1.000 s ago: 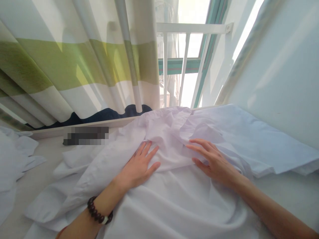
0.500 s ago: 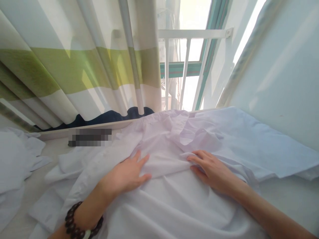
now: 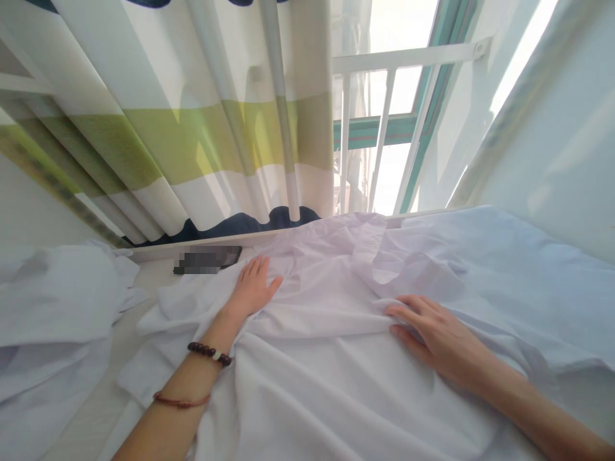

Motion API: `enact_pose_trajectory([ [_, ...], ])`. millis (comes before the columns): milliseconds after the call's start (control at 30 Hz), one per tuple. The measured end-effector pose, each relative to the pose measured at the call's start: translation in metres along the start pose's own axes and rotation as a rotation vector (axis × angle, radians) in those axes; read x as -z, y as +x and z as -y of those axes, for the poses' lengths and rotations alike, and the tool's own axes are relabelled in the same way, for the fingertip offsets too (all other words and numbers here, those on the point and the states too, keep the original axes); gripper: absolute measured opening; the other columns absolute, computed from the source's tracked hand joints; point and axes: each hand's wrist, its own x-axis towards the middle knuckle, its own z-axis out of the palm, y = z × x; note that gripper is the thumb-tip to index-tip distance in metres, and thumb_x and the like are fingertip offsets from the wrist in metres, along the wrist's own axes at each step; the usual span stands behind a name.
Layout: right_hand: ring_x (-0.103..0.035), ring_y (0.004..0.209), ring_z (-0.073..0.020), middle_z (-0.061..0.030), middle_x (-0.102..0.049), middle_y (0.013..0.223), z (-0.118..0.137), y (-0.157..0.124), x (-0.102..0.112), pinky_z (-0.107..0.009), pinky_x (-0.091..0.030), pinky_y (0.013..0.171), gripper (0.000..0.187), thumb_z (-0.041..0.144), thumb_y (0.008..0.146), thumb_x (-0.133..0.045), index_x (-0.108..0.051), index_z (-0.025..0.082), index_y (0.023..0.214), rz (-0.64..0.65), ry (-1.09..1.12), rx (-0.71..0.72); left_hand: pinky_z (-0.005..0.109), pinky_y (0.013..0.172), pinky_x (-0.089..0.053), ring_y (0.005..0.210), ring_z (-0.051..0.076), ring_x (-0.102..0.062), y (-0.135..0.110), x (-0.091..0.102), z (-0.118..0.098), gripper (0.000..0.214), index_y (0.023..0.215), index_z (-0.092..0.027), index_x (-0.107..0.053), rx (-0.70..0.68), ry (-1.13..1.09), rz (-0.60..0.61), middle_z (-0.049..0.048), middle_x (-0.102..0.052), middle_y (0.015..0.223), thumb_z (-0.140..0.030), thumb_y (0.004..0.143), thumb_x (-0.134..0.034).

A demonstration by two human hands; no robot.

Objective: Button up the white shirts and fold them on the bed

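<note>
A white garment (image 3: 327, 378), which looks like a shirt with a collar or band, lies spread and wrinkled in front of me. My left hand (image 3: 254, 286) rests palm down on its far left part, fingers stretched out and thumb apart. Dark beads and a thin reddish-brown band circle that wrist. To the right, my right hand (image 3: 427, 330) touches the same cloth with slightly bent fingers; its thumb stands apart from them. A fold of fabric runs up to these fingertips. The curled band of cloth (image 3: 379, 256) lies beyond my right hand.
Another heap of white cloth (image 3: 52, 307) lies at the left. A dark flat object, partly pixelated (image 3: 206, 259), rests near the back ledge. Behind are a striped curtain (image 3: 216, 141) and a white railing (image 3: 403, 59) before the window. A wall bounds the right side.
My left hand has slid forward over the garment towards its far edge, with its fingers now straighter. The right hand stays near the same fold. The view has shifted left.
</note>
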Motion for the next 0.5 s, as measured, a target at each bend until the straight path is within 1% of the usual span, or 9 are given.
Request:
enact_pose_trajectory([
  [33,-0.061,0.107,-0.0267,-0.0109,-0.062,0.117,0.0,0.0,-0.002,-0.048,-0.051,0.095,0.027,0.028,0.097,-0.045,-0.063,0.024,0.116,-0.009,-0.005,0.002,0.048,0.119,-0.019,0.147,0.036,-0.023,0.001,-0.005,0.004,0.073,0.149,-0.006,-0.033,0.065,0.041,0.054,0.0218,-0.028,0.158,-0.048,0.09,-0.046],
  [100,-0.061,0.106,-0.0264,-0.0104,-0.062,0.116,-0.001,0.0,-0.006,-0.047,-0.051,0.094,0.026,0.029,0.097,-0.045,-0.063,0.025,0.116,-0.031,-0.015,0.008,0.049,0.119,-0.018,0.148,0.039,-0.018,0.003,-0.007,0.005,0.085,0.153,-0.008,-0.025,0.177,0.095,0.105,0.0224,-0.019,0.161,-0.059,0.089,-0.045],
  [200,-0.06,0.106,-0.0262,-0.0092,-0.061,0.116,-0.002,0.0,-0.014,-0.047,-0.051,0.093,0.026,0.032,0.097,-0.045,-0.062,0.027,0.117,-0.058,-0.023,0.013,0.048,0.119,-0.018,0.148,0.039,-0.018,0.007,-0.001,0.0,0.096,0.155,-0.009,-0.022,0.261,0.116,0.138,0.024,-0.018,0.161,-0.072,0.085,-0.041],
  [333,-0.06,0.108,-0.0265,-0.0084,-0.061,0.118,-0.005,-0.002,-0.02,-0.047,-0.051,0.093,0.029,0.04,0.098,-0.044,-0.062,0.029,0.117,-0.09,-0.039,0.015,0.046,0.119,-0.019,0.148,0.037,-0.019,0.011,0.005,-0.001,0.098,0.154,-0.007,-0.023,0.303,0.121,0.141,0.0247,-0.021,0.16,-0.075,0.085,-0.037],
  [500,-0.06,0.111,-0.0266,-0.0088,-0.061,0.122,-0.006,-0.003,-0.022,-0.046,-0.051,0.096,0.033,0.045,0.098,-0.044,-0.061,0.03,0.121,-0.08,-0.051,0.006,0.043,0.119,-0.02,0.148,0.035,-0.021,0.015,0.005,0.009,0.094,0.154,-0.009,-0.025,0.329,0.111,0.134,0.0215,-0.025,0.16,-0.073,0.086,-0.038],
])
